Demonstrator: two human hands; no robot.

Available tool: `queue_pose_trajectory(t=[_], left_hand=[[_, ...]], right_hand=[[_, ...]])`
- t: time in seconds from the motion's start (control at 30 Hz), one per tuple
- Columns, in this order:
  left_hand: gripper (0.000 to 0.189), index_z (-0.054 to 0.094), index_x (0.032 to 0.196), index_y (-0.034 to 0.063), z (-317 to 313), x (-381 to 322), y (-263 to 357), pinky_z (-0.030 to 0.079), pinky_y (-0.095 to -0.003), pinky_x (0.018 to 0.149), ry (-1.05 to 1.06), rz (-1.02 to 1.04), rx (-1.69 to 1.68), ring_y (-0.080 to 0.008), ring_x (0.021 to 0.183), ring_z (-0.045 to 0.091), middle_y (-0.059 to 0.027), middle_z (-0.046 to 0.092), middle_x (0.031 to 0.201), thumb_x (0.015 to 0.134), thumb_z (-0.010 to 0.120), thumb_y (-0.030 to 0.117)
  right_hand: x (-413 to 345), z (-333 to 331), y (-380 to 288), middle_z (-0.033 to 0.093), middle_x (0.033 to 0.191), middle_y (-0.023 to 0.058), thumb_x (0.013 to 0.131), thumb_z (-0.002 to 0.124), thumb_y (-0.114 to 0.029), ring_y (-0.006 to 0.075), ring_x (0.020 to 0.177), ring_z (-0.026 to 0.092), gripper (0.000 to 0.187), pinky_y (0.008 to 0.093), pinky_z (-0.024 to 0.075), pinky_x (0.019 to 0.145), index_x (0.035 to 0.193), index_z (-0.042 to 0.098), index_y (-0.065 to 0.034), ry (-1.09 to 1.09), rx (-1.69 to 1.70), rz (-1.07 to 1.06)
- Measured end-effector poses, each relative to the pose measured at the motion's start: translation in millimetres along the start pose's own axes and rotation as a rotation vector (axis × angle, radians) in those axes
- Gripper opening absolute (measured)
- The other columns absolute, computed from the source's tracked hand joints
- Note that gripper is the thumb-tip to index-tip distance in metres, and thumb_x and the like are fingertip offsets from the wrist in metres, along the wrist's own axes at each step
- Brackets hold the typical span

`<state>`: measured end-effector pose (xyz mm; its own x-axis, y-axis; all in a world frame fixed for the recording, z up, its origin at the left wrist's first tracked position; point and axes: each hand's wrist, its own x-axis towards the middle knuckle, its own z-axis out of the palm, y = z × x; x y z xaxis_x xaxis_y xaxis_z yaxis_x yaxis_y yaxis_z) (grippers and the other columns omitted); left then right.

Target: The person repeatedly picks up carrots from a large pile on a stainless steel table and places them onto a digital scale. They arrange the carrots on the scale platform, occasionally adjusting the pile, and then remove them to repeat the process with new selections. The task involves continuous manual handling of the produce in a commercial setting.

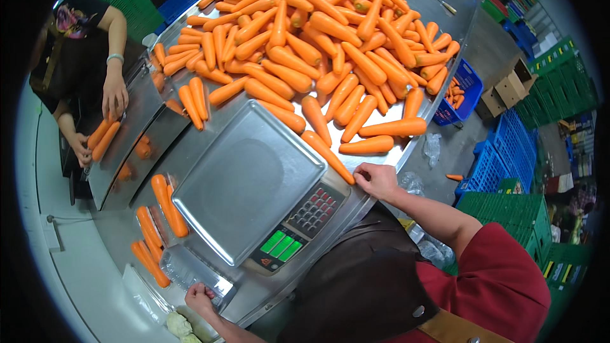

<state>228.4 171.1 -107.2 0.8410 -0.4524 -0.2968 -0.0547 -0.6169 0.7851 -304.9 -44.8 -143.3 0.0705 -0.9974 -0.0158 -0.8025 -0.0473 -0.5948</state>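
A digital weighing scale with a bare metal platform [252, 181] and green lit displays stands before me on a steel table. My right hand [377, 180] is at the table's edge, its curled fingers by the tip of a carrot [329, 157] lying beside the scale; whether they touch it is unclear. My left hand [200, 295] is at the end of a clear plastic tray [186, 267], fingers bent at its rim. Packed carrots [170, 206] lie left of the scale. A large heap of loose carrots [305, 52] covers the table's far part.
Across a steel machine [143, 143] at the left, a co-worker's hands [114, 93] hold carrots. A knife [448, 7] lies on the far table. Blue crate [462, 95], green crates [510, 214] and cardboard boxes [510, 85] stand at the right. Pale green vegetables [178, 325] sit at the near left.
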Motion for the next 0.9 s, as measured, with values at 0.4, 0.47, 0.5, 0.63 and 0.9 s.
queue_pose_trajectory(t=[0.4, 0.47, 0.5, 0.63, 0.9], left_hand=[[0.015, 0.062, 0.101, -0.0005, 138, -121, 144, 0.048, -0.0372, 0.077, -0.249, 1.080, 0.578, -0.0297, 0.086, 0.059, -0.0143, 0.061, 0.093, 0.086, 0.063, 0.003], [0.019, 0.062, 0.101, 0.0005, 155, -118, 146, 0.048, -0.0393, 0.080, -0.374, 1.167, 0.714, -0.0317, 0.089, 0.059, -0.0148, 0.060, 0.093, 0.082, 0.066, 0.002], [0.021, 0.062, 0.100, 0.0011, 158, -121, 154, 0.048, -0.0396, 0.080, -0.357, 1.174, 0.679, -0.0319, 0.091, 0.059, -0.0148, 0.061, 0.095, 0.080, 0.067, 0.002], [0.027, 0.062, 0.102, 0.0011, 168, -117, 197, 0.049, -0.0391, 0.082, -0.269, 1.127, 0.546, -0.0321, 0.092, 0.060, -0.0150, 0.062, 0.098, 0.077, 0.071, 0.004], [0.032, 0.061, 0.110, -0.0004, 257, -28, 284, 0.052, -0.0344, 0.074, -0.284, 0.888, 0.222, -0.0245, 0.078, 0.063, -0.0149, 0.064, 0.097, 0.081, 0.070, 0.008]], right_hand=[[-2, -8, 13, 0.068, 0.072, 0.0069, 0.084, 0.063, -0.028, 0.0280, 0.065, 0.066, 0.016, 0.0405, 0.0522, 0.058, 0.083, 0.070, -0.0141, -0.056, 0.050, -0.055], [1, -10, 13, 0.068, 0.075, 0.0093, 0.085, 0.062, -0.027, 0.0306, 0.069, 0.066, 0.016, 0.0432, 0.0509, 0.061, 0.084, 0.069, -0.0132, -0.131, 0.088, -0.065], [1, -11, 15, 0.068, 0.076, 0.0089, 0.085, 0.062, -0.028, 0.0299, 0.070, 0.066, 0.016, 0.0421, 0.0508, 0.061, 0.084, 0.069, -0.0134, -0.160, 0.097, -0.066], [3, -16, 22, 0.067, 0.072, 0.0072, 0.084, 0.068, -0.030, 0.0250, 0.067, 0.067, 0.016, 0.0361, 0.0509, 0.060, 0.088, 0.071, -0.0147, -0.216, 0.240, 0.037], [100, -33, -28, 0.063, 0.072, 0.0008, 0.094, 0.063, -0.013, 0.0050, 0.057, 0.055, 0.016, 0.0210, 0.0439, 0.051, 0.096, 0.064, 0.0031, -0.405, 0.861, 0.067]])
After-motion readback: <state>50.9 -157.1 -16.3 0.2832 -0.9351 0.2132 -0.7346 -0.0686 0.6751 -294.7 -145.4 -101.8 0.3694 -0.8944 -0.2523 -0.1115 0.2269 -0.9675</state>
